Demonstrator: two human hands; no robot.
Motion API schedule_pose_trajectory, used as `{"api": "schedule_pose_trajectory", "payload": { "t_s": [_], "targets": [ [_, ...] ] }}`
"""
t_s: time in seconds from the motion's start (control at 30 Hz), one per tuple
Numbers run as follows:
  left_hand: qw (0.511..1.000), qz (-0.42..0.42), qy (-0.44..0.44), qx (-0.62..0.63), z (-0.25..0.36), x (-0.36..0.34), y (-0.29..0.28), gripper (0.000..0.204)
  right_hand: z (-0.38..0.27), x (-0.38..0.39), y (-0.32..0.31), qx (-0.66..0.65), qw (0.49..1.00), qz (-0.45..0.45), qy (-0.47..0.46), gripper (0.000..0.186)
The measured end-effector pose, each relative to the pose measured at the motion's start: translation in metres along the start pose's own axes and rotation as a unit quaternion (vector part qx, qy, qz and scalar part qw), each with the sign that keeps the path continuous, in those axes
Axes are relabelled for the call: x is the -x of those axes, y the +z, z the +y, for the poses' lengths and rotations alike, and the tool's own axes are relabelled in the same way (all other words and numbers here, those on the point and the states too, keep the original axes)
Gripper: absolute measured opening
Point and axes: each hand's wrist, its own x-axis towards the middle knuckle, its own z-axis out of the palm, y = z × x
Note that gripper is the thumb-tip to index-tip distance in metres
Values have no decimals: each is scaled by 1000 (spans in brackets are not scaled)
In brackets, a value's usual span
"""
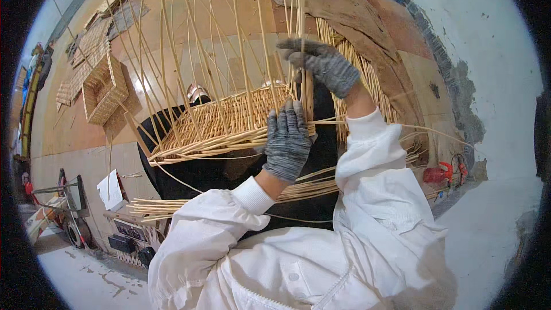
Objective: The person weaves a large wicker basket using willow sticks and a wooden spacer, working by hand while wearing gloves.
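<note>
We see the half-woven basket (221,120) at ten o'clock, just off the middle of the view, above our black-covered lap (322,155). Its dense weave slants up toward two o'clock, and tall upright sticks (241,51) rise from it toward twelve.

Our left hand (287,140), in a grey knit glove, lies near the centre on the basket's near right corner. Its fingers are straight and close together, pointing to twelve; the thumb is hidden, so we cannot tell whether it pinches. Our right hand (321,68), gloved alike, is at one o'clock, its fingers stretched toward ten beside the clustered uprights. We cannot tell whether it grips any.

A thin loose stick (425,128) runs from that corner toward three o'clock. More sticks (155,208) lie across our lap from eight to five. A bundle (373,77) lies at two, next to a brown cloth (373,23) at one. Between nine and ten, a box-shaped basket (103,89) lies on the floor (63,129).
</note>
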Motion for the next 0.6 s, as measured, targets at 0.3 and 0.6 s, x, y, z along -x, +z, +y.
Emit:
{"api": "schedule_pose_trajectory", "payload": {
  "t_s": [0.3,0.6],
  "targets": [
    [1000,0,18,10,-5,7,-4,66,22,26,22,490,750,362,-258,86],
    [989,-11,147,22,-27,9,8,41,59,85,7,434,897,18,81,76]
  ]
}}
